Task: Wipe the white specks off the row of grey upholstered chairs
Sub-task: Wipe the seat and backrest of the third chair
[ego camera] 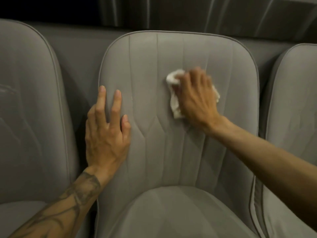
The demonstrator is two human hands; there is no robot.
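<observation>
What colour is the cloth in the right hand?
White; the cloth shows clearly in the head view.

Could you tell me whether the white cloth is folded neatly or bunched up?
Bunched up. The cloth bulges in crumpled lumps from under the right hand, which presses it on the middle chair's backrest.

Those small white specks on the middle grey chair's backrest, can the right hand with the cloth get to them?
Probably yes: the white specks lie on open fabric between the left hand and right hand, unobstructed.

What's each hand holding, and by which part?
Right hand grips the white cloth bunched at its middle, both ends sticking out, pressed to the middle chair's backrest. Left hand holds nothing, flat on the backrest.
</observation>
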